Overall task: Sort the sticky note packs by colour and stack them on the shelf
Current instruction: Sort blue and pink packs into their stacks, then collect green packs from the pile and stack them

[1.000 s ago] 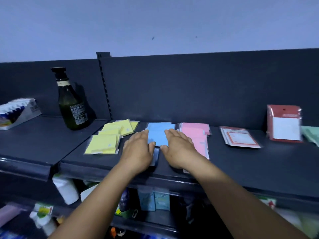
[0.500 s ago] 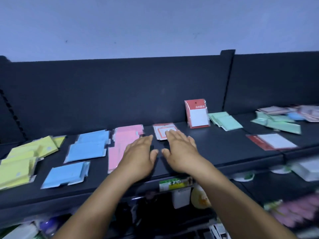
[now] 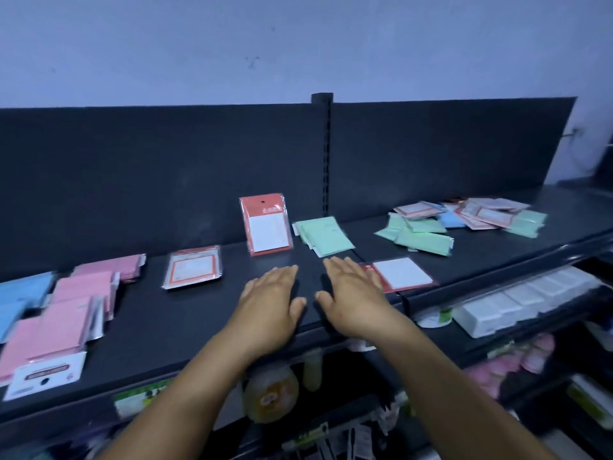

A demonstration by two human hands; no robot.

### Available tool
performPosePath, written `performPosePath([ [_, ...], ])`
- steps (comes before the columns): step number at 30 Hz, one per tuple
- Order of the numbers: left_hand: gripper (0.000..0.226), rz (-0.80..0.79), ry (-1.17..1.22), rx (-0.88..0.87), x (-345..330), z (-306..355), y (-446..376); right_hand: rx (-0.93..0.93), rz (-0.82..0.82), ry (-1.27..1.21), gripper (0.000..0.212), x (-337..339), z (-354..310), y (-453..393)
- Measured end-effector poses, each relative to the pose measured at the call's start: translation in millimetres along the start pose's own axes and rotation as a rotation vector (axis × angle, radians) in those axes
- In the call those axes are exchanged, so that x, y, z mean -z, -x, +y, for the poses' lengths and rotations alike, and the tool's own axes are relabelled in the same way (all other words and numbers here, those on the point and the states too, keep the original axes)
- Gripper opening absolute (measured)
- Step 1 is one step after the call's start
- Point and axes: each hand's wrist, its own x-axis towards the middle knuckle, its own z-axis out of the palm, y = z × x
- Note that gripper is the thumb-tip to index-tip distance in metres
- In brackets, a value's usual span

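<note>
Setting: a dark shop shelf (image 3: 185, 323) with a dark back panel (image 3: 166, 180) and a pale wall above it, seen from a head-worn camera looking forward and down.
Left hand: the left hand (image 3: 270, 302) lies palm down over bare shelf just below frame centre, fingers straight and together, pointing to 12 o'clock, holding nothing.
Right hand: the right hand (image 3: 351, 298) lies just beside the left, palm down, fingers straight and slightly spread, holding nothing; its outer edge is next to, perhaps overlapping, a red-backed white note pack (image 3: 403, 273) lying flat at its 3 o'clock.
Pink packs: pink sticky note packs (image 3: 76, 303) lie overlapped in a loose pile at 9 o'clock from the hands, well apart from them.
Blue packs: blue sticky note packs (image 3: 20, 293) sit at the far left edge, beside the pink ones.
Red-framed pack: a flat pack with a red border (image 3: 194, 270) lies at 10 o'clock from the hands, between the pink pile and an upright pack.
Upright pack: a red pack with a white note pad (image 3: 265, 224) leans against the back panel at 12 o'clock.
Green stack: mint green sticky note packs (image 3: 326, 235) lie stacked at 1 o'clock, near the right fingertips.
Unsorted heap: at 2 o'clock, on the next shelf section, a mixed heap (image 3: 464, 220) of green, blue and red-bordered packs lies jumbled.
Lower shelves: other goods below are blurred, among them white boxes (image 3: 517, 300).
</note>
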Motion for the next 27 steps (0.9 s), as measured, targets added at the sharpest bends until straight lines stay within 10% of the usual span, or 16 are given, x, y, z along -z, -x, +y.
performPosePath([
  [27, 0.071, -0.214, 0.059, -0.132, -71.6, 144.6, -171.8, -0.186, 0.027, -0.016, 0.068, 44.1, 198.1, -56.0],
])
